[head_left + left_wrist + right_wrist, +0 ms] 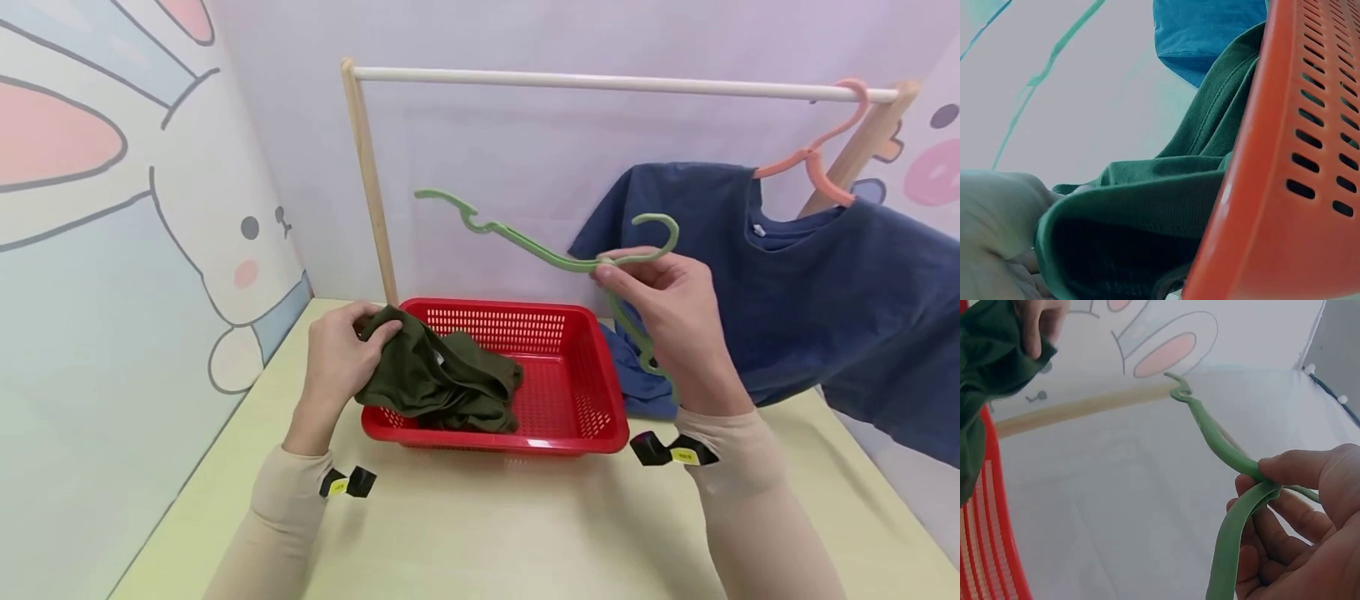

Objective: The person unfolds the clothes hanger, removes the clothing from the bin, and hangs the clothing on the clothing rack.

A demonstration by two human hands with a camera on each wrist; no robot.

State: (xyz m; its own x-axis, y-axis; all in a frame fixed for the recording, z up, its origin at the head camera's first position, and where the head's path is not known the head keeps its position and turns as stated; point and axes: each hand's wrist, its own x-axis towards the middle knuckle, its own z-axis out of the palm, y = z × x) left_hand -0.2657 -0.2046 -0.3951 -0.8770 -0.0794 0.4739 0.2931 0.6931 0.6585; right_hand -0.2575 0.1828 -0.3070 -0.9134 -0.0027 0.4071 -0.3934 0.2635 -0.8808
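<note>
A dark green garment (pixel 450 379) lies partly in the red basket (pixel 585 375), its left end lifted over the rim. My left hand (pixel 341 354) pinches that raised edge between thumb and fingers. In the left wrist view the cloth (pixel 1141 200) forms an open fold beside the basket wall. A light green clothes hanger (pixel 525 242) is held up by my right hand (pixel 675 308), which pinches it near the base of the hook. One hanger arm points up and left; the other passes down behind the hand. The right wrist view shows the hanger (pixel 1229 456) between thumb and fingers.
Behind the basket stands a rack with a white rail (pixel 600 81) and wooden posts (pixel 367 175). A navy T-shirt (pixel 795 283) hangs at its right end on a pink hanger (pixel 832 142). Blue cloth (pixel 641 383) lies on the table (pixel 480 517) right of the basket.
</note>
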